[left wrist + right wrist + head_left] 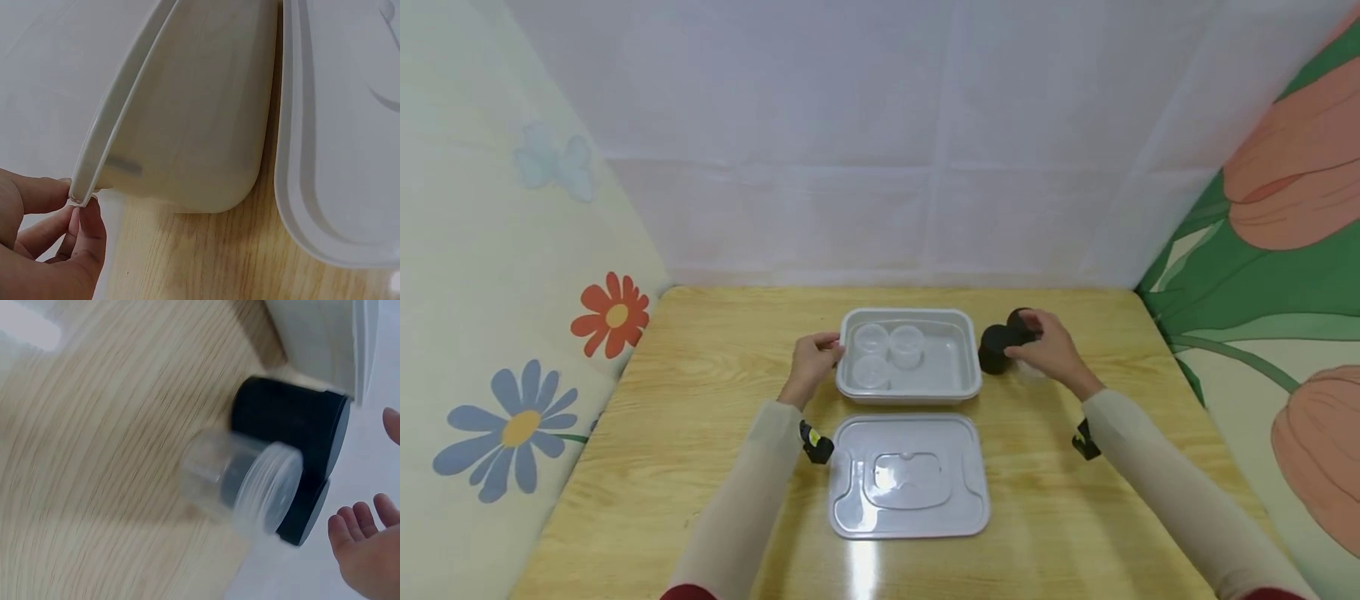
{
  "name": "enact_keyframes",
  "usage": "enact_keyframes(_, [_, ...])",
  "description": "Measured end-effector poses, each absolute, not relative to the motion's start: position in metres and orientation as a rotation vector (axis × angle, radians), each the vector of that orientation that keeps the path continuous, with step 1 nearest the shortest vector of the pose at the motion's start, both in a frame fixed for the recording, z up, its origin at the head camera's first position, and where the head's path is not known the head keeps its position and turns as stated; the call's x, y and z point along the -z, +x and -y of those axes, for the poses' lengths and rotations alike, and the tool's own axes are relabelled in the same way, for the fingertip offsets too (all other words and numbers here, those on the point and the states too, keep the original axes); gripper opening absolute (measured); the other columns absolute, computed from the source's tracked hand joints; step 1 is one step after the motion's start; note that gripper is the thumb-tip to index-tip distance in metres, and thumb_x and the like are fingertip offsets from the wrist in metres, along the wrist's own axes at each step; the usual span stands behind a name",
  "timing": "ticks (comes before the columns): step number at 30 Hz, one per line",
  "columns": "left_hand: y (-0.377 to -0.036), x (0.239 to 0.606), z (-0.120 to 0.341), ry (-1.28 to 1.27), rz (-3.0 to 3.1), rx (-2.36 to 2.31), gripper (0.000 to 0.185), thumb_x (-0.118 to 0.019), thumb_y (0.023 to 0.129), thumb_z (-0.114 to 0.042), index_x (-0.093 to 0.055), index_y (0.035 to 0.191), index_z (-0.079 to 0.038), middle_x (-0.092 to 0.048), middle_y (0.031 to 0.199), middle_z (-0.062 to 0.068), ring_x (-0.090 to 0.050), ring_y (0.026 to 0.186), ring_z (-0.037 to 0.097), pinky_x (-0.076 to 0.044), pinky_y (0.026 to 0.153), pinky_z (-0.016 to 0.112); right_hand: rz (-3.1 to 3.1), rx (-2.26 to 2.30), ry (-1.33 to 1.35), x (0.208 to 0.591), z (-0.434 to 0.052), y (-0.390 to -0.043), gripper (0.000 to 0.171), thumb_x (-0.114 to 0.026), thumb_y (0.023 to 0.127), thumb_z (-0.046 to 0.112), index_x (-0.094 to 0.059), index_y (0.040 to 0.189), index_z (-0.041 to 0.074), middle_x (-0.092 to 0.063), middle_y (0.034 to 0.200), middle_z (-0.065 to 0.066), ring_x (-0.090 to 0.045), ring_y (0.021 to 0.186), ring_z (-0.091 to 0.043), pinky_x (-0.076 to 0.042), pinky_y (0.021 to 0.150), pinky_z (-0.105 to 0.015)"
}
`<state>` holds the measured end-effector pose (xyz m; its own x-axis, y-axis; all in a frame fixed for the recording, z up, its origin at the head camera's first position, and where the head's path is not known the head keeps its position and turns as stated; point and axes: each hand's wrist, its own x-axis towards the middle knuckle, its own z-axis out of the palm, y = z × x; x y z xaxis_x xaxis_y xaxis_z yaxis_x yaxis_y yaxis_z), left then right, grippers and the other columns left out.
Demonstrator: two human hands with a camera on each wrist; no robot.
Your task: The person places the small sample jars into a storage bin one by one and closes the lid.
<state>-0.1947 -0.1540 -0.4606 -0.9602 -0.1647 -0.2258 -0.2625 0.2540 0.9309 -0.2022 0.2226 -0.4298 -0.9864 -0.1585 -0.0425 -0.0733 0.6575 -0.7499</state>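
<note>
My left hand [811,363] pinches the left rim of a white plastic tub [187,125], thumb above and fingers below the edge. Inside the tub, toward its left side, stand three clear round jars [907,344]. My right hand [1052,354] is over a small group of containers just right of the tub. Its thumb and fingers are spread apart in the right wrist view, with nothing between them. Closest to it are a clear jar [269,487] with a ribbed clear lid and two black cylindrical containers [281,419]. In the head view the hand partly covers the clear jar.
A translucent rectangular lid [910,521] lies flat on the wooden table [700,433] in front of the tub. White cloth [865,225] hangs behind the table, and flower-patterned cloths [1285,333] flank both sides.
</note>
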Motion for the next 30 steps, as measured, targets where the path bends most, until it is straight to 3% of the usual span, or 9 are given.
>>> enact_keyframes(5, [-0.194,0.46,0.159,-0.448,-2.429,-1.788,0.033,-0.059,0.09,0.0,-0.06,0.122,0.007,-0.062,0.101,0.014,-0.056,0.084,0.013,-0.051,0.068,0.016,-2.828,1.225,-0.234,0.435,-0.237,-0.209,0.069,-0.071,0.083,0.013,-0.035,0.138,-0.009,-0.039,0.136,-0.031,-0.039,0.123,-0.046,-0.036,0.103,-0.058])
enact_keyframes(13, [-0.196,0.458,0.155,-0.455,-2.401,-1.752,0.034,-0.058,0.092,-0.002,-0.058,0.125,0.004,-0.06,0.106,0.014,-0.056,0.088,0.016,-0.053,0.073,0.02,-2.815,1.176,-0.101,0.441,-0.257,-0.216,0.073,-0.07,0.085,0.017,-0.03,0.143,-0.005,-0.031,0.142,-0.031,-0.034,0.128,-0.049,-0.036,0.102,-0.06])
enact_keyframes(30, [-0.194,0.46,0.152,-0.436,-2.431,-1.82,0.031,-0.06,0.088,0.002,-0.061,0.118,0.009,-0.061,0.092,0.012,-0.055,0.075,0.01,-0.051,0.064,0.016,-2.812,1.147,-0.113,0.455,-0.259,-0.235,0.071,-0.069,0.085,0.01,-0.03,0.142,-0.008,-0.03,0.141,-0.033,-0.033,0.127,-0.049,-0.036,0.103,-0.059])
